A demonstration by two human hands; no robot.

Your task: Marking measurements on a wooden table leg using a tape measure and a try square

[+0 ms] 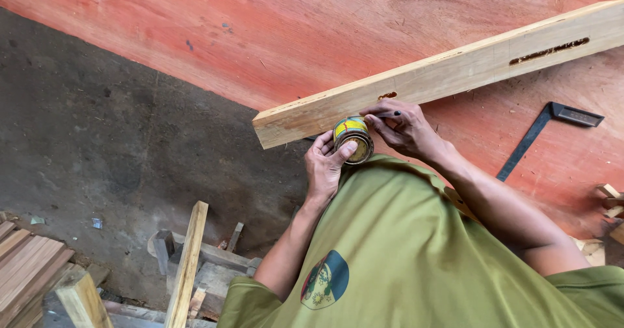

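Left hand (327, 162) clasps a small round yellow-banded tin (353, 139); right hand (403, 130) pinches a thin dark tool (389, 114) beside the pale wooden plank's (455, 68) near edge.

A pale yellowish wooden plank (442, 74) lies on the reddish-orange worktop (292, 29), with a yellow, blue and red banded tin (353, 138) just below it, a black square (543, 130) below its right part, and an olive-green shirt (403, 250) below the tin.

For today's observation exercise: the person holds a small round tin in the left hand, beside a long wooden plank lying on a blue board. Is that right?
Not quite. In the head view the board is red-orange, not blue. The rest stands: the left hand holds the small round tin, beside the long wooden plank.
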